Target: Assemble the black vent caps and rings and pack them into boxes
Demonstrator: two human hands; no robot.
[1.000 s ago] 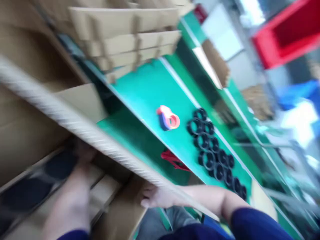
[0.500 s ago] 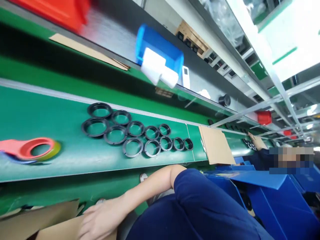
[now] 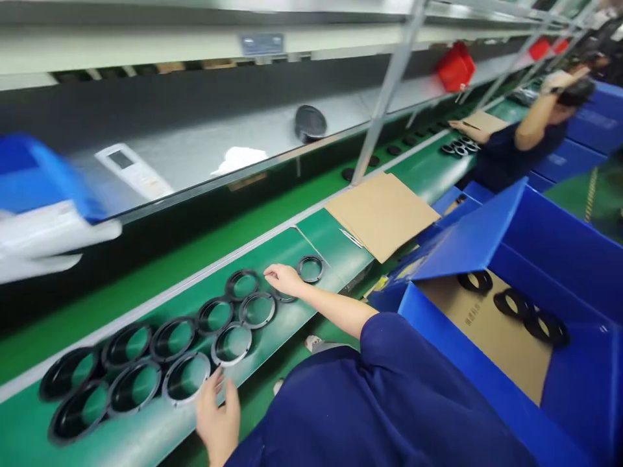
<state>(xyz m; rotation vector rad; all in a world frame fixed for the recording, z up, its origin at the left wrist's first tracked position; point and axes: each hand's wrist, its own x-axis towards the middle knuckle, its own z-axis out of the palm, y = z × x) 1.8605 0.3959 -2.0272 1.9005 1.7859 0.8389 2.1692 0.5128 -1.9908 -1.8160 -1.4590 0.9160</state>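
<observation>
Black rings (image 3: 187, 377) lie in two uneven rows on the green conveyor (image 3: 335, 279). My left hand (image 3: 218, 412) is at the near edge of the conveyor, fingers and thumb apart, its fingertips beside the rim of a near-row ring; whether they touch is unclear. Farther right, my right hand (image 3: 283, 279) reaches over the belt with fingers loosely bent and nothing visible in them. It partly covers one ring, with another ring (image 3: 242, 285) to its left and a ring (image 3: 310, 269) to its right.
Cardboard sheets (image 3: 382, 214) lie farther along the belt. An open blue box (image 3: 452, 344) with black rings inside stands at right. A shelf (image 3: 195, 155) above holds a white device (image 3: 134, 172) and a blue bin (image 3: 43, 175). A co-worker (image 3: 516, 146) is at upper right.
The view has swung to the right. My right hand has left the cardboard box at lower left and is now over the rings. My left hand has come into view.
</observation>
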